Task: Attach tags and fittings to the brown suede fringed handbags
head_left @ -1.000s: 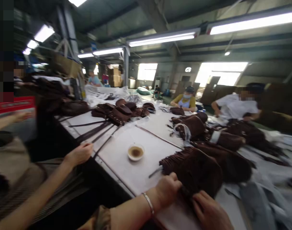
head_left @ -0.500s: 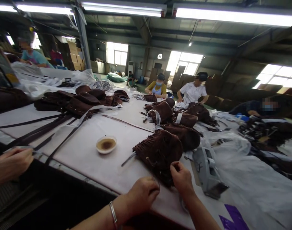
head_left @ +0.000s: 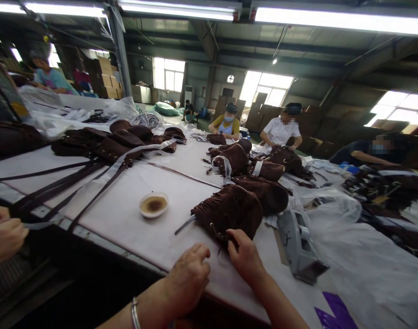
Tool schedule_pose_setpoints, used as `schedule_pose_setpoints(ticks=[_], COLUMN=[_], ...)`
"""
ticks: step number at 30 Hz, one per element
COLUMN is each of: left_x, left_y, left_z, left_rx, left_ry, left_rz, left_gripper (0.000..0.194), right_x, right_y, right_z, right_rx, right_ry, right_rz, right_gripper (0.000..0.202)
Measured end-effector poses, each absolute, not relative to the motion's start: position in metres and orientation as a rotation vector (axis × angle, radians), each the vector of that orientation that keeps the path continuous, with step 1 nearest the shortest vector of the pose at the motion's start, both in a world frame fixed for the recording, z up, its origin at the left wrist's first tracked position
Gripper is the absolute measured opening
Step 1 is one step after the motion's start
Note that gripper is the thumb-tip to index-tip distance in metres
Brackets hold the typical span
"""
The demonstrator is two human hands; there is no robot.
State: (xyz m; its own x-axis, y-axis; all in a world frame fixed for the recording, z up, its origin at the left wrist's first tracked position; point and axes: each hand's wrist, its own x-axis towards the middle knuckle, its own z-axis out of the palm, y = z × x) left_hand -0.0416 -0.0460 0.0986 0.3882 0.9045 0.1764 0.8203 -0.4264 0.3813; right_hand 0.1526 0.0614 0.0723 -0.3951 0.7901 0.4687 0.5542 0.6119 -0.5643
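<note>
A dark brown fringed bag (head_left: 234,208) lies on the pale tabletop in front of me, with metal eyelets along its near edge. My right hand (head_left: 245,256) is closed in a pinch at that edge, beside an eyelet; its fingertips partly cover what they grip. A thin dark strand hangs below the bag between my hands. My left hand (head_left: 191,274), with a silver bracelet (head_left: 135,313) on its wrist, hovers over the table edge, apart from the bag. Its fingers are curled, and whatever they hold is hidden.
A shallow dish (head_left: 154,204) of brownish liquid sits left of the bag. To the right stand a grey tape dispenser (head_left: 300,246) and plastic sheeting (head_left: 373,260). More brown bags (head_left: 116,144) with long straps lie at left. A co-worker's hands (head_left: 5,235) show at far left; other people work behind.
My right hand has shifted left along the bag's near edge. My left hand has drawn left, away from the bag. The neighbouring co-worker's hands have moved left.
</note>
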Motion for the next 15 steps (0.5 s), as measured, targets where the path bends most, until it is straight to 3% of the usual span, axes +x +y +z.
schedule_pose_setpoints(ticks=[5,7,12,15], left_x=[-0.029,-0.026,-0.027,-0.025], left_y=[-0.066,-0.064,-0.021,0.010], left_z=[0.092,0.092,0.097,0.095], left_rx=[2.279,2.186,2.104,2.285], left_ry=[0.922,0.812,1.382,1.451], left_rz=[0.422,0.490,1.028,1.042], left_gripper=[0.004,0.012,0.031,0.049], right_x=[0.158,0.162,0.170,0.170], right_y=[0.061,0.057,0.047,0.050], right_z=[0.072,0.075,0.074,0.077], right_rx=[-1.126,-1.137,-1.114,-1.067], right_ry=[-2.118,-2.137,-2.176,-2.121], right_rz=[0.474,0.447,0.312,0.264], right_gripper=[0.025,0.020,0.017,0.021])
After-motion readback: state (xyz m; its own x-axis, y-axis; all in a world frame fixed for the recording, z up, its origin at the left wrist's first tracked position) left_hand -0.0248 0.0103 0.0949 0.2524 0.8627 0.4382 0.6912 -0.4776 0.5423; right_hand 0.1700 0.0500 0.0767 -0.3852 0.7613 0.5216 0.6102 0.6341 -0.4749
